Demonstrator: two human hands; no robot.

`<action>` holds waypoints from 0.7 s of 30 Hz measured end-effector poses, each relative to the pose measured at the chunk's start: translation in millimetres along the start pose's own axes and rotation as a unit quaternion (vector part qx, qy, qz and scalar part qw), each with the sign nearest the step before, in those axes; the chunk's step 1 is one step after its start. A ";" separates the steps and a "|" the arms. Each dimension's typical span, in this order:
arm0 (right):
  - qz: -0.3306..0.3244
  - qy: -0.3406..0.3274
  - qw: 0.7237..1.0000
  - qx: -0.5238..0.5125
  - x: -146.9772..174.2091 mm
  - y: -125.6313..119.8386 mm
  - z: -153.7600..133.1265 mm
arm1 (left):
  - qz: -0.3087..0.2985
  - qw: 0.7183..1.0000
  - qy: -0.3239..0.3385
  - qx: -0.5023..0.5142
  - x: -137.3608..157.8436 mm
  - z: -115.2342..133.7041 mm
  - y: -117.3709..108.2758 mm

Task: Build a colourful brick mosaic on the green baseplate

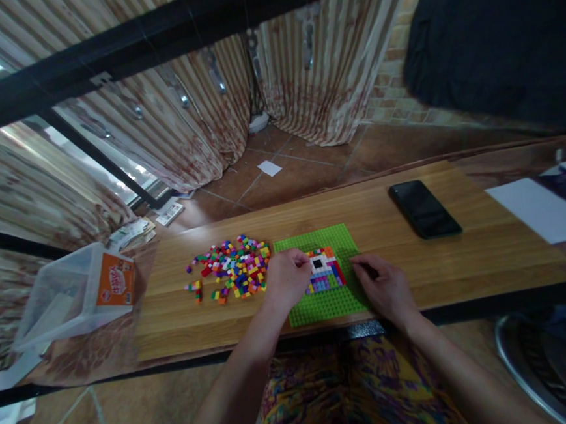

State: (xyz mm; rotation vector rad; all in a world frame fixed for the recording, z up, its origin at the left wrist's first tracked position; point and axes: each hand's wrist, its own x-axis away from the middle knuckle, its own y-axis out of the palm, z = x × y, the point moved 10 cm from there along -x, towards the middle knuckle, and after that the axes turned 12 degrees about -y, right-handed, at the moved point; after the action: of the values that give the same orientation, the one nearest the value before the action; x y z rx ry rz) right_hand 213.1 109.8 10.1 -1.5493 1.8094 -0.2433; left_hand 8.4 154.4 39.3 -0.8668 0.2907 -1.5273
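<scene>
A green studded baseplate (329,306) lies on the wooden board. On it sits a flat patch of small toy bricks (324,283) in blue, purple, red, orange and white, with a black square inside the white part. My left hand (289,278) reaches over the plate's left side, thumb and forefinger pinched at the edge of the patch. Whatever they hold is too small to make out. At the plate's right edge is my right hand (386,290), its fingers curled and the tips close together. Left of the plate spreads a pile of loose bricks (238,268).
A black phone (424,209) lies on the wooden board (174,318) to the right. Beyond it are white papers (542,208). A clear plastic box (68,294) with an orange label stands at the left. Striped curtains (301,73) hang behind, and a paper (270,168) lies on the floor.
</scene>
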 end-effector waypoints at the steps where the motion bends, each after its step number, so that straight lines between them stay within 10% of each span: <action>1: -0.001 -0.001 1.000 0.002 -0.1 0.1 -0.2 | 0.002 1.000 0.002 -0.007 -0.1 0.6 0.2; 13: -0.011 -0.019 0.999 0.040 5.1 0.7 9.3 | 0.064 0.997 0.029 0.012 20.9 -3.6 -8.1; 21: -0.022 -0.003 0.997 0.070 8.2 1.2 21.0 | 0.283 0.954 -0.055 -0.082 23.8 -93.1 -116.9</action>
State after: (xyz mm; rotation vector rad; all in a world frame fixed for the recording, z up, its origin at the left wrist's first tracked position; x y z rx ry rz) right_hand 225.3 109.0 -8.9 -1.4901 1.7169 -0.3787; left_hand -138.4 124.1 59.5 -0.8992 0.5392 -0.9281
